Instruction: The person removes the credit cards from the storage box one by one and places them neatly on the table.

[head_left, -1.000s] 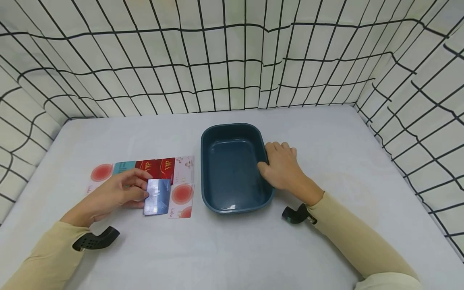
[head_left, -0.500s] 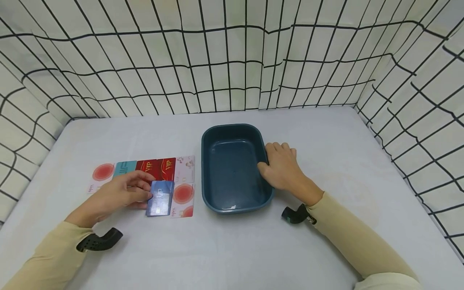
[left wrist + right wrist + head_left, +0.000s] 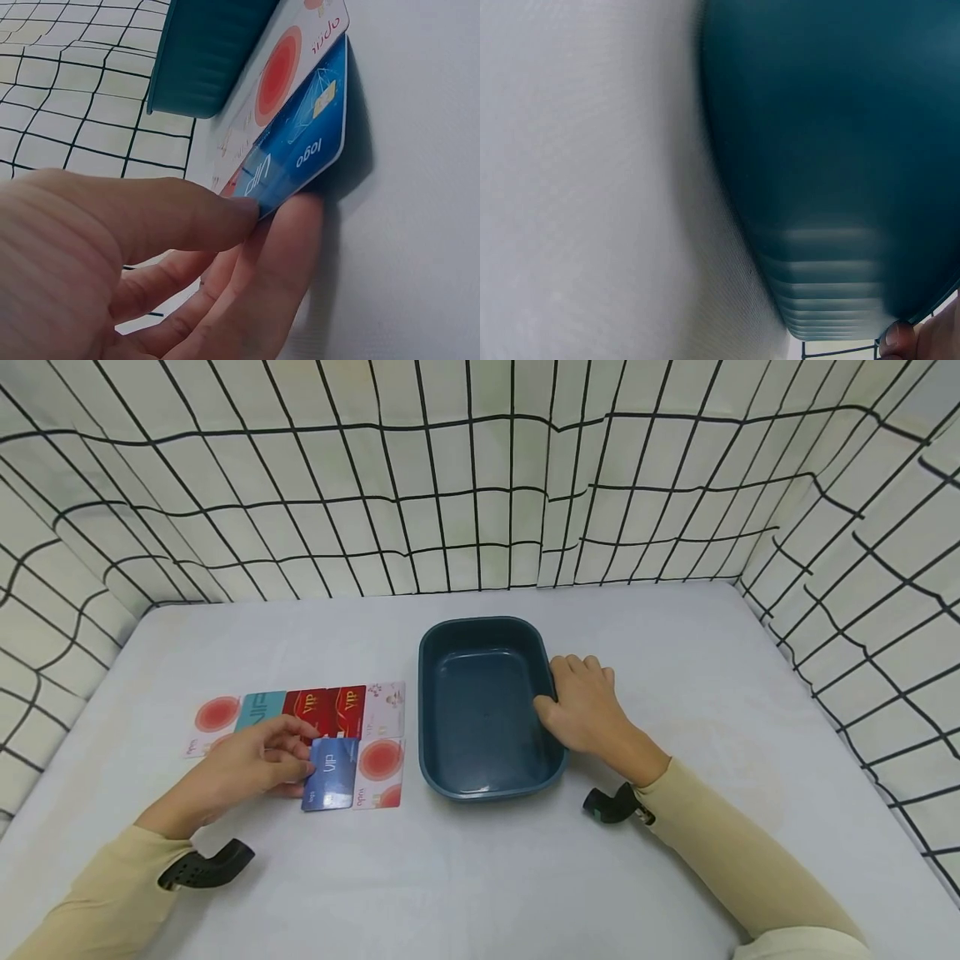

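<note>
Left wrist view: the left hand (image 3: 127, 255) pinches the blue card (image 3: 300, 154), thumb on its printed face, fingers (image 3: 277, 270) beneath its near edge.
Left grip: clamped on the blue card; the card's near end is tilted up off the worktop (image 3: 420, 187), casting a shadow under it.
Blue card: in the head view it (image 3: 330, 774) lies at the front of the card spread, just left of a white card with a red disc (image 3: 378, 772), partly over it at the edge.
Card row: behind the blue card sit a white-and-red card (image 3: 213, 718), a teal card (image 3: 258, 706), two red VIP cards (image 3: 330, 706) and a pale patterned card (image 3: 386, 708), side by side and overlapping.
Left hand from above: it (image 3: 247, 764) rests low on the worktop (image 3: 465, 877), covering part of the front cards.
Right hand: it (image 3: 588, 710) holds the right rim of the tub (image 3: 480, 635), thumb over the inside wall, fingers curled on the outside.
Right grip: clamped on the tub's rim; the right wrist view shows only a fingertip (image 3: 900, 341) at the tub's wall (image 3: 832, 150).
Tub: dark teal, standing flat mid-worktop, just right of the cards and apart from them.
Sleeves: beige on both arms, a black wrist mount (image 3: 206, 866) under the left, another (image 3: 611, 804) under the right.
Surround: a white curtain with black grid lines (image 3: 480, 485) on three sides.
</note>
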### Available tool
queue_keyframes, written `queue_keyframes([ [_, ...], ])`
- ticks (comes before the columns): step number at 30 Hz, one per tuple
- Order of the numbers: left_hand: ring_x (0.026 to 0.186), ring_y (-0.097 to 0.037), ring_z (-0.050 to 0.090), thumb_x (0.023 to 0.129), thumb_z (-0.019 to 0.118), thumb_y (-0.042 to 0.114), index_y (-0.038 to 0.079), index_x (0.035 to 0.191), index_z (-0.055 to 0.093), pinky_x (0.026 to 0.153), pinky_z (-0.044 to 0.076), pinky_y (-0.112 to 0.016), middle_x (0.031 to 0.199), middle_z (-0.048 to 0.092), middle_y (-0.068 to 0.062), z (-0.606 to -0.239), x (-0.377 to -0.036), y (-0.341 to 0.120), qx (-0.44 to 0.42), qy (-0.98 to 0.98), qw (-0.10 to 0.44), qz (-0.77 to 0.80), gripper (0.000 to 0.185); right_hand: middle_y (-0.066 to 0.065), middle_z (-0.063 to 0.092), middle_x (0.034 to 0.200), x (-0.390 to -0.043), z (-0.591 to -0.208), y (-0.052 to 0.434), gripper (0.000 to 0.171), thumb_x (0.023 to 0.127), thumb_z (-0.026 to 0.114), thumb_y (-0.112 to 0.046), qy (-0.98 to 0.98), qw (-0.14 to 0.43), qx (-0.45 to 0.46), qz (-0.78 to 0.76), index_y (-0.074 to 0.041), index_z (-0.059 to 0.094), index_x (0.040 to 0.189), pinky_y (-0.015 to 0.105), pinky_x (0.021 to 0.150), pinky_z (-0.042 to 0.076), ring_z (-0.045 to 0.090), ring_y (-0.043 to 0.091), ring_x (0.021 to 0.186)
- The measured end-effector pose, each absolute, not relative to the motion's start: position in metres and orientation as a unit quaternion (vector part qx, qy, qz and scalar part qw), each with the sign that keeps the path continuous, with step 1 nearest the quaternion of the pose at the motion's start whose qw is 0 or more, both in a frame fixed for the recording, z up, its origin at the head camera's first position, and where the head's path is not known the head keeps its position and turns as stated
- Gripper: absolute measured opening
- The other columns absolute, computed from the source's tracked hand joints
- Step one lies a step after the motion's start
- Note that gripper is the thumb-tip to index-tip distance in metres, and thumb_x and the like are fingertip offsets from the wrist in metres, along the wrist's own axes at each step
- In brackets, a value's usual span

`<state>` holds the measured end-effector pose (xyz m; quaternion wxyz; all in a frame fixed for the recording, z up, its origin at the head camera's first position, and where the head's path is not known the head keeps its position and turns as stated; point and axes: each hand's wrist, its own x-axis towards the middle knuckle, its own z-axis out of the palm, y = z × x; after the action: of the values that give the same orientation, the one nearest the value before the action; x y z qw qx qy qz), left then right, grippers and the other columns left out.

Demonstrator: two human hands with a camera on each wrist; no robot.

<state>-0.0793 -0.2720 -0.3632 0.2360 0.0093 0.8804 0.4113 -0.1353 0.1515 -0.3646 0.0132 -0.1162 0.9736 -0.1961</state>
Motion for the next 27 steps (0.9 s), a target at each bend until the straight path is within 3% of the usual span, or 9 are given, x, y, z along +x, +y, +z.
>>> queue_keyframes([
  [15,0.093,-0.02,0.065,0.097,0.068,0.012,-0.004,0.138,0.046,0.074,0.065,-0.03,0.109,0.059,-0.014,-0.3608,-0.0794,-0.2707,0.032,0.881,0.243,0.405,0.049,0.01,0.052,0.091,-0.1345,-0.3639,0.1518,0.023,0.089,0.048,-0.027,0.973,0.014,-0.117,-0.197,-0.006,0.055,0.098,0.042,0.078,0.026,0.04,0.03,0.086],
  [27,0.096,-0.021,0.065,0.095,0.072,0.014,-0.003,0.138,0.048,0.072,0.065,-0.032,0.111,0.06,-0.014,-0.3588,-0.0756,-0.2635,0.028,0.897,0.237,0.372,0.052,0.01,0.053,0.09,-0.1347,-0.3641,0.1509,0.022,0.088,0.048,-0.027,0.974,0.011,-0.114,-0.196,-0.007,0.055,0.095,0.042,0.077,0.026,0.04,0.031,0.086],
])
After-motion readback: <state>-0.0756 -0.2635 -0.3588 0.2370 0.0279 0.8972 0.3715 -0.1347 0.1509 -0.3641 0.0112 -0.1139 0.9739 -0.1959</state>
